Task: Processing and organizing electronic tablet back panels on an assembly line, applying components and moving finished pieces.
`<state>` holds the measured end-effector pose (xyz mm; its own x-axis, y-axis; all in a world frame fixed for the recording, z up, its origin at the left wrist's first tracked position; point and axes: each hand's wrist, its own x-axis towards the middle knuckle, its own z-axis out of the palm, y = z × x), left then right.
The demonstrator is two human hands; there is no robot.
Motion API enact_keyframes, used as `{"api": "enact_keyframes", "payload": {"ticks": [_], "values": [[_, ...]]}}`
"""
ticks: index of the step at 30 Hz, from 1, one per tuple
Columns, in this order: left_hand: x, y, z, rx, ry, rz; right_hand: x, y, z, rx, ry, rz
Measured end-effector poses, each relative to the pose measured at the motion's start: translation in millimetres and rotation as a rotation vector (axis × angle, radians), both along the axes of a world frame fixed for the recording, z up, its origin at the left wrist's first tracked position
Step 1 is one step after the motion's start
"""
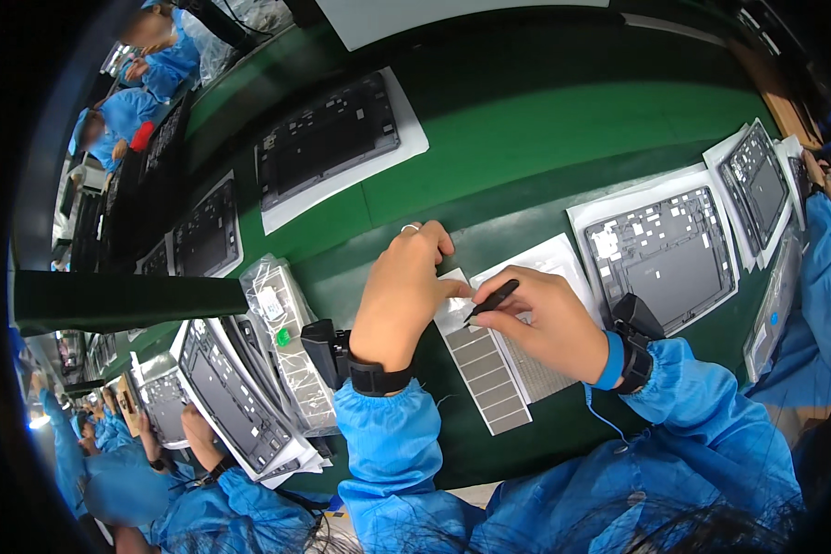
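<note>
Black tweezers are pinched in my right hand, pointing down and left at a strip sheet. The sheet carries a row of grey rectangular pieces and has a pale upper end. My left hand rests at the sheet's upper left. Its fingers are bent, with the thumb apart from them and reaching to the pale end beside the right fingertips. It holds nothing that I can see; the undersides of its fingers are hidden. A white textured sheet lies beside the strip, partly under my right hand.
Dark tablet-shaped housings on white sheets lie at right, with another housing farther back on the green table. Left of my arm stands a plastic-wrapped stack. Co-workers in blue sleeves sit on both sides.
</note>
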<state>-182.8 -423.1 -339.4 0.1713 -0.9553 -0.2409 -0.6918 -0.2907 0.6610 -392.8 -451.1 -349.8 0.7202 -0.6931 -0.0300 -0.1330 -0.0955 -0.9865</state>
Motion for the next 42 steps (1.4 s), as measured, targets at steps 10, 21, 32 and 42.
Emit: {"api": "enact_keyframes", "payload": {"ticks": [10, 21, 32, 42], "values": [[3, 14, -11, -0.072, -0.032, -0.028, 16, -21, 10, -0.115, 0.208, 0.238], [17, 12, -21, -0.174, 0.021, -0.114, 6, -14, 13, -0.378, 0.142, 0.349], [-2, 9, 31, 0.036, 0.049, -0.167, -165, -80, 33, -0.013, -0.269, -0.773], [-234, -86, 40, -0.336, -0.024, -0.636, -260, -110, -7, -0.157, -0.139, -1.155]]}}
